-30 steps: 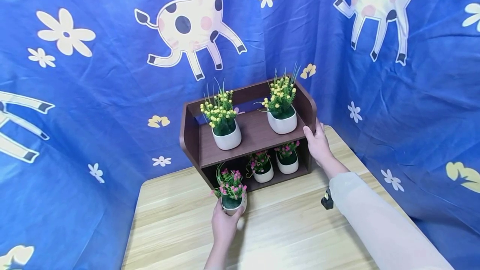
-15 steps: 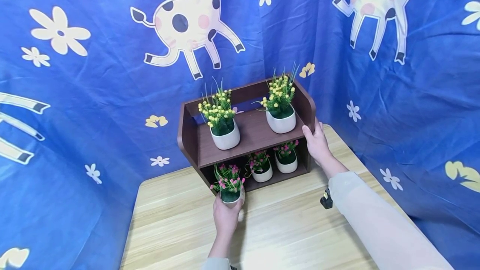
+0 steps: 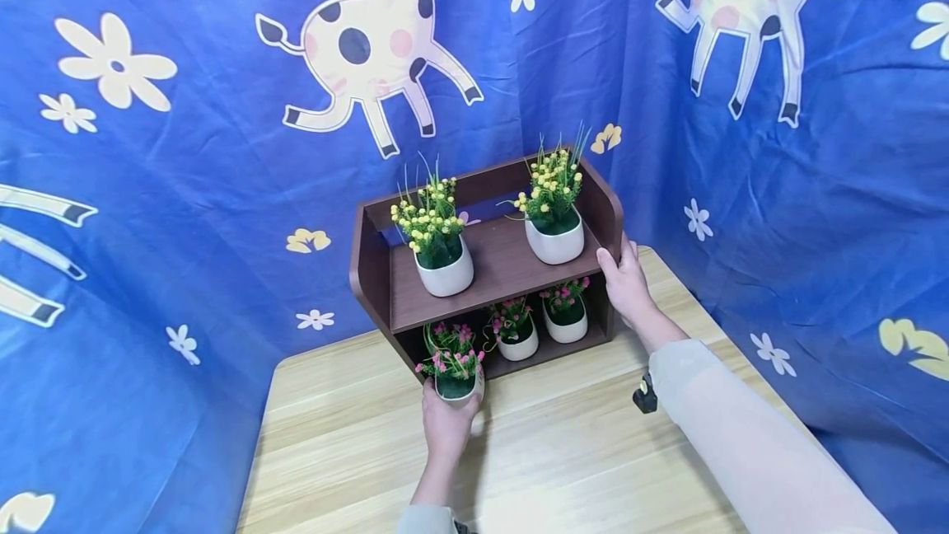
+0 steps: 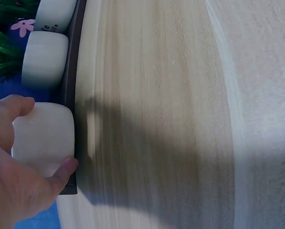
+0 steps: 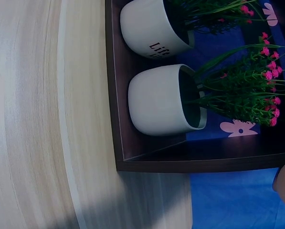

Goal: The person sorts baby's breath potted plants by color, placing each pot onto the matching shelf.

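My left hand point(image 3: 448, 430) holds a white pot with pink flowers point(image 3: 455, 367) at the front left of a dark brown two-tier shelf's lower level. In the left wrist view, thumb and fingers lie on either side of this white pot point(image 4: 43, 136), near the shelf's end. My right hand point(image 3: 628, 287) grips the right side panel of the shelf point(image 3: 504, 258); only a bit of that hand shows in the right wrist view. Two more pink-flowered pots, a middle one point(image 3: 517, 344) and a right one point(image 3: 567, 326), stand on the lower level.
On the upper tier stand two yellow-flowered plants in white pots, one left point(image 3: 446, 270) and one right point(image 3: 554, 239). A small black object point(image 3: 645, 395) is near the right sleeve. The wooden table point(image 3: 341, 435) is bordered by a blue printed curtain point(image 3: 222, 229).
My left hand has moved the pink-flowered pot slightly away from me, to the shelf's lower level. Over the last half second it barely moves. My right hand stays on the side panel.
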`<move>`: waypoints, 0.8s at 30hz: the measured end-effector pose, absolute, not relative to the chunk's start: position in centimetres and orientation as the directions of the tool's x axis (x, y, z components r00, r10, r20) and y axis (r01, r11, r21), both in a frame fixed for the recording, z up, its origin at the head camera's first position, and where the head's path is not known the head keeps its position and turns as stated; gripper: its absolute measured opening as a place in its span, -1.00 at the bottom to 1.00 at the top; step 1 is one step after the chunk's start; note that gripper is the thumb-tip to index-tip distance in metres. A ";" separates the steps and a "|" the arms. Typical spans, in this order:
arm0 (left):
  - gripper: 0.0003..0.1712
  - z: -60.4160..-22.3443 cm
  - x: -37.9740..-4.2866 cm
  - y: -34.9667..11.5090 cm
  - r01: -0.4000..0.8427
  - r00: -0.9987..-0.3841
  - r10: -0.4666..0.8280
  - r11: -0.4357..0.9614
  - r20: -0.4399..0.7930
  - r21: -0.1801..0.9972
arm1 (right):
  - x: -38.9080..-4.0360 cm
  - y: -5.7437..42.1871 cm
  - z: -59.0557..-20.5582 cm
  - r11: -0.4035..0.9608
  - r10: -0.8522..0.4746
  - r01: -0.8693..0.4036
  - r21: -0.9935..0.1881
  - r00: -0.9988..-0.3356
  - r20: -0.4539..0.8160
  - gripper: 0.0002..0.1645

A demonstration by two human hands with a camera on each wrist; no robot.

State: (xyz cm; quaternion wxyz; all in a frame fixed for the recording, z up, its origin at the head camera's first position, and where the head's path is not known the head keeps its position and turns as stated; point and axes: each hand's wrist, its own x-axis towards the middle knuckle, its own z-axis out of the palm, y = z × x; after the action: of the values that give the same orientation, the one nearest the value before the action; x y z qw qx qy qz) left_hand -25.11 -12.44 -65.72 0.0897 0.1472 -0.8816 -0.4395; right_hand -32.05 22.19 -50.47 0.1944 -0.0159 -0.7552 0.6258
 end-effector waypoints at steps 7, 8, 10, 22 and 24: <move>0.17 -65.4 -25.1 -12.3 -0.181 -0.939 -0.343 0.539 0.019 0.823 | -32.3 22.2 -50.7 0.225 0.274 -0.211 -0.951 -0.923 0.270 -0.38; 0.15 -65.4 -25.1 -12.3 -0.179 -0.939 -0.342 0.537 0.019 0.824 | -32.3 22.2 -50.7 0.226 0.273 -0.214 -0.950 -0.923 0.272 -0.38; 0.13 -65.5 -25.1 -12.3 -0.173 -0.940 -0.339 0.541 0.025 0.823 | -32.3 22.2 -50.7 0.226 0.273 -0.216 -0.950 -0.922 0.275 -0.38; 0.02 -65.6 -25.6 -12.2 -0.164 -0.937 -0.348 0.527 0.035 0.834 | -32.1 22.2 -50.6 0.228 0.266 -0.218 -0.949 -0.924 0.275 -0.38; 0.01 -65.7 -25.8 -12.1 -0.162 -0.935 -0.352 0.527 0.040 0.834 | -32.0 22.1 -50.5 0.224 0.264 -0.219 -0.950 -0.924 0.275 -0.38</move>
State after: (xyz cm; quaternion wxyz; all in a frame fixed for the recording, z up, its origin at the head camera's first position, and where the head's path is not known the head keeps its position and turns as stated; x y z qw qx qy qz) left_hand -25.78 -12.14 -65.72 0.1022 0.1482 -0.8677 -0.4633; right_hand -32.01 22.15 -50.45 0.1938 -0.0148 -0.7578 0.6228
